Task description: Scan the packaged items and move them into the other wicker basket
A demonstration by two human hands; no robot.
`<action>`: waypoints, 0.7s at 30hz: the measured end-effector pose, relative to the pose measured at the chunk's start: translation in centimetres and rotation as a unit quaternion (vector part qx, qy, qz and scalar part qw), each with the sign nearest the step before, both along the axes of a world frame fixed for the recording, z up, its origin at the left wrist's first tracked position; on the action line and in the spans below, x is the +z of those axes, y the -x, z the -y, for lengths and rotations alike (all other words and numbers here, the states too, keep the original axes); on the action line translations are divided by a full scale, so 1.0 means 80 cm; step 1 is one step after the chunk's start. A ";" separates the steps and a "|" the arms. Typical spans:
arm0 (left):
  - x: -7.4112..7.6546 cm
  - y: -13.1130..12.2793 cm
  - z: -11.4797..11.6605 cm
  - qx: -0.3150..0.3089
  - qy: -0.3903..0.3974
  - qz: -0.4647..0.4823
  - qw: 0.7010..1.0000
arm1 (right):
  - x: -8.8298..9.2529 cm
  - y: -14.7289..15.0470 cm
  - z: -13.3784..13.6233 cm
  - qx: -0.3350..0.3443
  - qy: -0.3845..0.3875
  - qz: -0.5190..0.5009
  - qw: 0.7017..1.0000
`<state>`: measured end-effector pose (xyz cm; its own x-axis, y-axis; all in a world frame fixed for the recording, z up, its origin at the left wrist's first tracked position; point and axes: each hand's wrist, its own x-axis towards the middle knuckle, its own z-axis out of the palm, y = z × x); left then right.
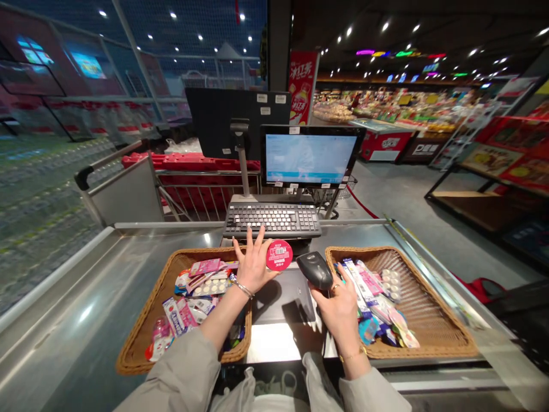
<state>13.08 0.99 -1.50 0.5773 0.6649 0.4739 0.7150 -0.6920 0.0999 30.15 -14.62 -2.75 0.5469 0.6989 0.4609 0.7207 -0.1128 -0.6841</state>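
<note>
My left hand (254,264) holds a round pink container (279,255) between thumb and fingers, its barcode side facing up, just in front of the keyboard (274,220). Some of its fingers are spread over the keyboard's front edge. Wrapped round a black handheld scanner (315,270), my right hand (341,303) is at the inner edge of the right wicker basket (441,320). The scanner's head points toward the pink container, a short gap apart. Packaged sweets (182,315) lie in the left wicker basket (141,326), partly hidden by my left forearm. More packets (364,286) lie in the right basket.
A lit monitor (309,158) and the dark back of another screen (231,120) stand behind the keyboard. The metal counter (86,309) has raised edges. A metal cart (197,191) is beyond it.
</note>
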 end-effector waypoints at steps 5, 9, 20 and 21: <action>0.003 -0.016 0.003 -0.018 -0.011 0.006 1.000 | -0.003 -0.011 0.009 -0.024 0.002 0.009 1.000; 0.006 -0.030 0.007 -0.029 -0.012 0.008 0.999 | -0.007 -0.020 0.018 -0.049 -0.005 0.025 0.998; 0.017 -0.070 0.026 -0.072 -0.004 0.009 0.997 | -0.013 -0.044 0.041 -0.111 -0.031 0.072 0.991; 0.017 -0.074 0.027 -0.076 -0.006 0.011 0.997 | -0.013 -0.045 0.044 -0.119 -0.029 0.067 0.990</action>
